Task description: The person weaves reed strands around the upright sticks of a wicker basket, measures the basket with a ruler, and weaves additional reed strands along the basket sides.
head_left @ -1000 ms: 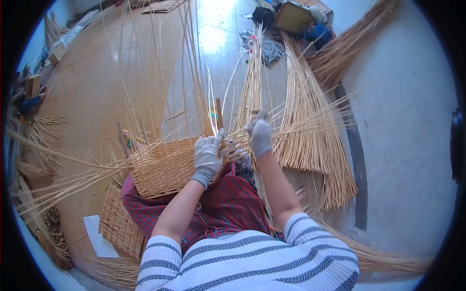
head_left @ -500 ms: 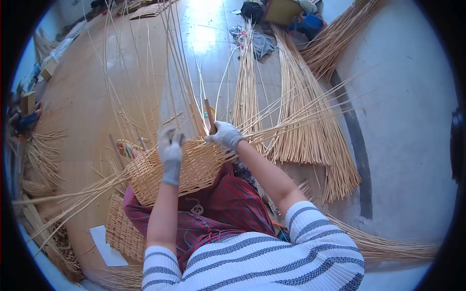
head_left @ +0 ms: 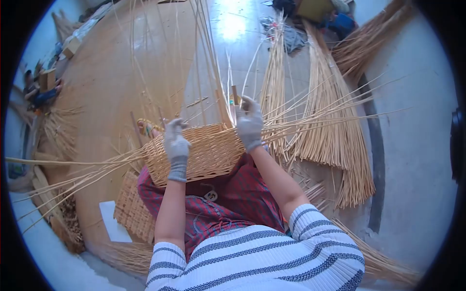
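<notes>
A partly woven wicker basket (head_left: 206,153) rests tilted across the lap, long thin rods rising from its far side and bundles of rods sticking out left and right. My left hand (head_left: 175,145), in a pale knit glove, lies over its near wall, thumb apart and fingertips reaching to the upper edge. My right hand (head_left: 249,125), gloved too, is at the right upper corner with its fingers curled; what is in them is hidden. Right beside its fingers stands a short wooden stake (head_left: 235,91). Another stake (head_left: 135,127) stands at the left end of the basket.
Bundles of peeled rods (head_left: 332,126) lie on the floor ahead to the right, with darker rods (head_left: 371,39) beyond. A second woven panel (head_left: 135,208) and a white sheet (head_left: 114,222) lie at the left. Another person (head_left: 41,92) is at the far left edge.
The view has shifted, so the scene sits further right and slightly lower. My right hand has turned upward beside the stake, its fingers now curled. My left hand has come lower against the basket wall.
</notes>
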{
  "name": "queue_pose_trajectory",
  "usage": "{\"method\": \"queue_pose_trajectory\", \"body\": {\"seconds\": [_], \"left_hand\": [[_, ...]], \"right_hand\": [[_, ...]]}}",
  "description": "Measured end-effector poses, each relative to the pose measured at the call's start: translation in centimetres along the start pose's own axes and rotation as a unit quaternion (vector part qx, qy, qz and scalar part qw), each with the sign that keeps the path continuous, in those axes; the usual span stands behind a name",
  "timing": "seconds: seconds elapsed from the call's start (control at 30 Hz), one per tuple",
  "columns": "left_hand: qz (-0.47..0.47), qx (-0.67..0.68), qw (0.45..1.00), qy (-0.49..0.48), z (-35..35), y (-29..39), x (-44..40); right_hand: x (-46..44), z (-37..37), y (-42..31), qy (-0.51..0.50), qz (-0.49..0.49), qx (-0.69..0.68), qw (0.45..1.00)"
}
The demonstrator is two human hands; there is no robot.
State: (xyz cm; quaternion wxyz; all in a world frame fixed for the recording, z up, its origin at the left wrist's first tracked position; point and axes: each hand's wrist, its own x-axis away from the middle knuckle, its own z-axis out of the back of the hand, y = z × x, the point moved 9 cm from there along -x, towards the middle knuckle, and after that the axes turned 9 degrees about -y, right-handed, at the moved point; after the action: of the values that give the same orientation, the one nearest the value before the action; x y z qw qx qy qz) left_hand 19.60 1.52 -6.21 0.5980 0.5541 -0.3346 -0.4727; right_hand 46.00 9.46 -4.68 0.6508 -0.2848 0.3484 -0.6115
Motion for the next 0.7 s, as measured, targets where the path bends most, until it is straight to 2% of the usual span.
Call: {"method": "queue_pose_trajectory", "body": {"seconds": [0.03, 0.07, 0.1, 0.13, 0.17, 0.2, 0.23, 0.3, 0.33, 0.37, 0.4, 0.43, 0.47, 0.5, 0.53, 0.57, 0.6, 0.63, 0.7], "left_hand": [[0.041, 0.011, 0.995, -0.090, -1.5, -0.5, 0.2], [0.041, 0.012, 0.995, -0.086, -2.4, -0.3, 0.3], [0.128, -0.023, 0.982, -0.137, -5.0, -0.6, 0.5], [0.212, -0.059, 0.956, -0.191, -6.8, -1.4, 1.0], [0.209, -0.056, 0.956, -0.197, -7.2, -1.8, 0.7], [0.242, -0.071, 0.936, -0.246, -8.3, -3.5, 0.8], [0.270, -0.085, 0.915, -0.288, -9.4, -4.3, 0.5], [0.268, -0.063, 0.922, -0.273, -9.7, -5.0, 0.7], [0.268, -0.049, 0.926, -0.260, -9.5, -5.3, 1.2], [0.241, -0.118, 0.938, -0.219, -9.3, -5.7, 0.7], [0.235, -0.124, 0.940, -0.215, -9.4, -5.9, 0.1], [0.271, -0.141, 0.929, -0.207, -9.1, -6.7, -0.2], [0.310, -0.157, 0.916, -0.200, -8.9, -8.3, -0.2], [0.239, -0.260, 0.914, -0.202, -9.1, -13.1, -2.5], [0.233, -0.264, 0.914, -0.201, -8.8, -12.5, -3.4], [0.242, -0.233, 0.916, -0.217, -9.3, -12.1, -3.3], [0.260, -0.200, 0.914, -0.238, -9.7, -11.7, -1.9], [0.320, -0.135, 0.907, -0.237, -9.6, -8.4, -0.3], [0.312, -0.112, 0.914, -0.232, -10.3, -8.1, -0.5]], "right_hand": [[1.7, 0.5, -1.3, 0.016, 0.069, -0.122, 0.990], [3.6, 1.2, -2.2, 0.035, 0.136, -0.238, 0.961], [4.7, -3.3, 0.1, -0.135, 0.057, -0.233, 0.961], [5.7, -3.4, 0.3, -0.130, 0.057, -0.230, 0.963], [6.7, -4.8, 2.2, -0.160, -0.051, -0.313, 0.935], [7.6, -6.2, 3.9, -0.186, -0.157, -0.392, 0.887], [5.1, -3.3, 4.1, -0.019, -0.050, -0.353, 0.934], [0.9, -1.7, 3.6, 0.013, 0.030, -0.289, 0.957], [-0.7, -2.4, 0.4, -0.027, 0.088, -0.274, 0.957], [-2.2, -3.7, -3.2, -0.062, 0.149, -0.259, 0.952], [-4.1, -6.0, -4.7, -0.051, 0.176, -0.137, 0.974], [-5.3, -8.1, -5.5, -0.039, 0.200, -0.011, 0.979], [-5.4, -8.5, -5.6, -0.037, 0.202, -0.016, 0.978], [-5.6, -8.5, -6.0, -0.051, 0.219, -0.172, 0.959], [-5.8, -8.4, -6.2, -0.065, 0.230, -0.321, 0.917], [-4.3, -5.4, -6.3, -0.045, 0.203, -0.200, 0.958], [-2.6, -2.7, -3.8, -0.055, 0.136, -0.120, 0.982], [-0.8, -0.1, -1.4, -0.066, 0.069, -0.041, 0.995], [3.5, 3.5, 2.2, -0.148, -0.161, 0.116, 0.969]]}}
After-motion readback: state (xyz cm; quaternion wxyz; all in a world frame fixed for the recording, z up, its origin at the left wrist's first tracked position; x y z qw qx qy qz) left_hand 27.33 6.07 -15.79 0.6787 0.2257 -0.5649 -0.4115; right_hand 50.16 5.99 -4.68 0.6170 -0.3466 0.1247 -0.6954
